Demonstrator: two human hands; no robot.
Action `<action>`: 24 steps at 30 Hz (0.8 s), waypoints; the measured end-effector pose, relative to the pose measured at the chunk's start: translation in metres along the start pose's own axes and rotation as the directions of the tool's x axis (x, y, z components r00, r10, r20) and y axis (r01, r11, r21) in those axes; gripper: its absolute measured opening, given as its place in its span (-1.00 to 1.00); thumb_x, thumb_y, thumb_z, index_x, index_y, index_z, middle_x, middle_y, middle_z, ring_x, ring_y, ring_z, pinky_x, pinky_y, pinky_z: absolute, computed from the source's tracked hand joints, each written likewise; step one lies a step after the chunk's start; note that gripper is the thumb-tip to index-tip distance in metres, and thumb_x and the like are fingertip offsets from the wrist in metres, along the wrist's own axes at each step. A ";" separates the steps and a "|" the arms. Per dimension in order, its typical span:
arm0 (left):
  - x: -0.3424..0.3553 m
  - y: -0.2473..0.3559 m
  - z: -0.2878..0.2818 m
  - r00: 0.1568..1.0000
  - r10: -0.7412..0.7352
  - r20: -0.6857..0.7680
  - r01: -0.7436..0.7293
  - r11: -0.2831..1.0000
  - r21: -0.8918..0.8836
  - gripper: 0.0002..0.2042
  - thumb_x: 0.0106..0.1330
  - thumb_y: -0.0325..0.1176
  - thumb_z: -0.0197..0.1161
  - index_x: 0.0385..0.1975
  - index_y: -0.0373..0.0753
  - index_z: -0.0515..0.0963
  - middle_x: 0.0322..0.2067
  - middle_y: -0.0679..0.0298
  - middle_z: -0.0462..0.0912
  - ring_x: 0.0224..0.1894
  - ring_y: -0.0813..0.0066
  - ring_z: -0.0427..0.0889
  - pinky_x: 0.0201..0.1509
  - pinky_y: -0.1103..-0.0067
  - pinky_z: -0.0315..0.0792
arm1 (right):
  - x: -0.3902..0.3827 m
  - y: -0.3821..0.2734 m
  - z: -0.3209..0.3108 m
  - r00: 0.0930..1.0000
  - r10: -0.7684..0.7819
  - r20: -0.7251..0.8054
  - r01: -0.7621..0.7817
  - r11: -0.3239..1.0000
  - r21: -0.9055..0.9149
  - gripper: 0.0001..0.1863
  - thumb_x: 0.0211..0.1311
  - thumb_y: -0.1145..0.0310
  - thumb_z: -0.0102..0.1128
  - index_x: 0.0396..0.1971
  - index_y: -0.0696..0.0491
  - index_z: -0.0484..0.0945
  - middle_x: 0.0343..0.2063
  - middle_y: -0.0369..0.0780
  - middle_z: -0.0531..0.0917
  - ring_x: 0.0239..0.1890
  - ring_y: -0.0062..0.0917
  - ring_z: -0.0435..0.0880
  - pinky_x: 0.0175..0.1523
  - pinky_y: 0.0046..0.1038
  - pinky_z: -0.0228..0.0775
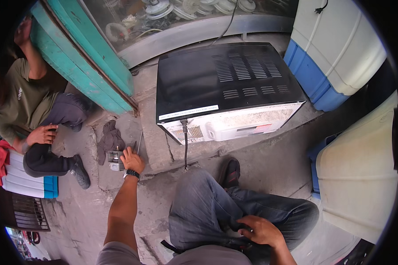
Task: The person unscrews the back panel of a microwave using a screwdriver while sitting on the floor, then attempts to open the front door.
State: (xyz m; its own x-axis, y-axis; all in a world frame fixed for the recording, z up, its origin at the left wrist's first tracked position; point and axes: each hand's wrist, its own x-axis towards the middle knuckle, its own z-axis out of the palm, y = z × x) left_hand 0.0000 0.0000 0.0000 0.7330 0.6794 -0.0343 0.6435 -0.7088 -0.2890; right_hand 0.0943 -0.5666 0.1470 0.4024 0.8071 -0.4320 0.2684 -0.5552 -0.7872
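Note:
My left hand (132, 160), with a dark watch on its wrist, reaches down to the ground at the left. Its fingers are apart and bent downward, beside a small grey metal block-like object (116, 160). A thin metal rod (140, 142) shows just beyond the fingers; whether they touch it is unclear. Behind the block lies a crumpled dark cloth (110, 138). Over my lap, my right hand (262, 230) rests with loosely curved fingers and nothing visible in them. In front of me, a black microwave-like appliance (188, 81) has vent slots on top and a cord at its near side.
At the left sits another person (24, 95) beside a white and blue cooler (28, 179). A teal post (82, 57) and a glass display case (132, 33) stand behind. Large white-and-blue containers (336, 48) and a cream one (356, 170) line the right. A concrete step (157, 154) supports the appliance.

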 end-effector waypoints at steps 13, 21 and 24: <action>-0.115 0.121 -0.188 0.990 -0.120 -0.075 -0.097 -0.192 -0.977 -0.79 0.48 -0.22 0.22 -0.17 -0.23 0.44 -0.34 0.45 0.46 -0.29 0.70 0.36 -0.19 0.69 0.28 | 0.089 -0.077 0.020 0.891 -0.240 -0.385 0.289 0.954 0.075 -0.35 0.37 0.09 0.20 0.31 0.13 0.28 0.17 0.05 0.47 0.23 -0.03 0.47 0.28 -0.20 0.35; -0.157 0.230 -0.211 0.849 0.493 -0.191 -0.084 -0.231 -0.969 -0.75 0.49 -0.31 0.19 0.03 -0.31 0.51 -0.23 0.39 0.56 -0.17 0.71 0.50 -0.12 0.71 0.41 | 0.060 -0.035 0.006 0.868 0.058 -0.493 0.172 0.896 0.409 -0.44 0.37 0.15 0.23 0.24 0.10 0.33 -0.11 0.04 0.65 -0.05 -0.10 0.68 0.04 -0.27 0.49; -0.132 0.288 -0.220 0.810 0.584 -0.049 0.218 -0.377 -0.900 -0.65 0.55 -0.23 0.09 0.17 -0.32 0.48 -0.10 0.25 0.64 -0.17 0.65 0.54 -0.16 0.70 0.41 | 0.031 -0.004 0.004 0.735 0.218 -0.642 0.144 0.875 0.462 -0.53 0.39 0.17 0.20 0.16 0.10 0.39 -0.35 -0.08 0.68 -0.30 -0.35 0.71 -0.18 -0.33 0.50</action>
State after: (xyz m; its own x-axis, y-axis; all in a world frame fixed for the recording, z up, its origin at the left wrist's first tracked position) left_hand 0.1366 -0.3356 0.1323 0.9805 0.1269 -0.1498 0.1155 0.2441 0.9628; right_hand 0.1029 -0.5385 0.1346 0.9165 0.3428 -0.2064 -0.1116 -0.2763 -0.9546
